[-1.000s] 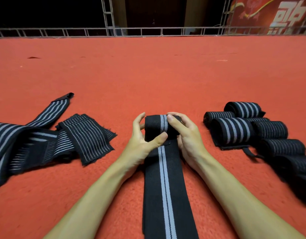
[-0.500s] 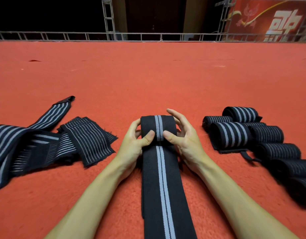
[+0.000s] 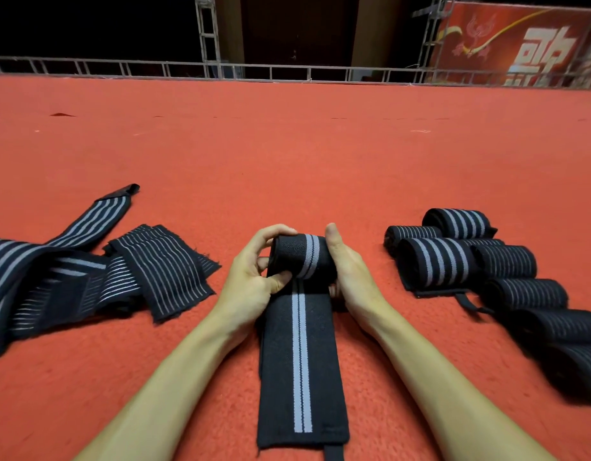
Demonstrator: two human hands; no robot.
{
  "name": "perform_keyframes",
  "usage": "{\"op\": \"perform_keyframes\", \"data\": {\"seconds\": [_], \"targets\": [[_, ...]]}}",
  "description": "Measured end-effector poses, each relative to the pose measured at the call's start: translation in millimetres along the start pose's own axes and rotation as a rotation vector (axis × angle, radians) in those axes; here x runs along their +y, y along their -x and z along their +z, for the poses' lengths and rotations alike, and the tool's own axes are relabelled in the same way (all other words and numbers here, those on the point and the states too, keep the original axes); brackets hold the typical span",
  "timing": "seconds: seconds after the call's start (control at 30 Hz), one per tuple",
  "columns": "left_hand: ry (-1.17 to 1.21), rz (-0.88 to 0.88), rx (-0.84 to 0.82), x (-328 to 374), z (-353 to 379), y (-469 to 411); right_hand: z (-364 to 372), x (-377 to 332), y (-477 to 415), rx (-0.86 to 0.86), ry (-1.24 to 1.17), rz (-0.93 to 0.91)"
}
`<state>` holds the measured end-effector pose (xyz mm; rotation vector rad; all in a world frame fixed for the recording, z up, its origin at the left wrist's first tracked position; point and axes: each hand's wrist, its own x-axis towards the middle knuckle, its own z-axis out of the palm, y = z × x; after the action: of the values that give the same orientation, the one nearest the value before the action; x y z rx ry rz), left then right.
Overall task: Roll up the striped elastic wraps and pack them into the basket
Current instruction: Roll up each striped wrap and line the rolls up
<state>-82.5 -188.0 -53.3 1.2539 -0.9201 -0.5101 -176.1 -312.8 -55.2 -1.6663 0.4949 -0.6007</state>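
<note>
Two hands curl round the half-rolled wrap: our left hand, our right hand. We should roll tight, edges flush, stripe centred.

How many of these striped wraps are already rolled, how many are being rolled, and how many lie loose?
Rolled wraps, on the right: 7
Wrap being rolled, held between left hand and right hand: 1
Loose wraps, piled on the left: at least 2, overlap hides the rest
Total: at least 10
</note>
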Motion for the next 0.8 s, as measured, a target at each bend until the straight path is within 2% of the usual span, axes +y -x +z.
{"op": "perform_keyframes", "data": {"seconds": [0.17, 0.33, 0.5, 0.6, 0.8], "targets": [[0.033, -0.062, 0.010, 2.0, 4.7, -0.8, 4.0, -0.2, -1.8, 0.066, -0.324, 0.016], [0.090, -0.229, 0.015, -6.8, 1.2, -3.1, -1.4, 1.8, -2.3, 0.087, -0.385, -0.062], [0.184, -0.324, 0.048, -5.7, 0.7, -5.6, -2.8, 5.6, -2.1, 0.033, -0.299, -0.187], [0.188, -0.307, 0.012, -2.2, 0.7, -4.6, -3.9, 7.9, -1.8, -0.046, -0.212, -0.229], [0.222, -0.274, 0.093, -3.5, -4.1, -5.4, -6.3, 10.4, -3.4, -0.096, -0.147, -0.273]]}}
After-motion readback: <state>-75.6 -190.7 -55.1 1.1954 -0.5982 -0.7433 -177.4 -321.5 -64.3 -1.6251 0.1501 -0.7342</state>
